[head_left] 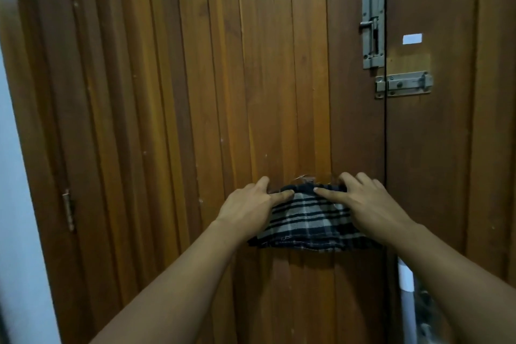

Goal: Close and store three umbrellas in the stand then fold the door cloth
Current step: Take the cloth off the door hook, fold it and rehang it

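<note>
**Both hands on the plaid cloth at the door**

Both arms reach forward at full stretch toward the wooden door. The left hand lies palm-down on the left top corner of the checked door cloth, thumb pointing inward along its dark upper edge, fingers spread onto the wood. The right hand mirrors it on the right corner, fingers bent over the top edge, thumb flat on the fabric. Whether either hand pinches the cloth or only presses it, I cannot tell. The cloth hangs against the door's lower middle, bunched into a short band. Above right, a tall tower bolt and a sliding latch span the seam between the doors. No container is in sight.
</note>
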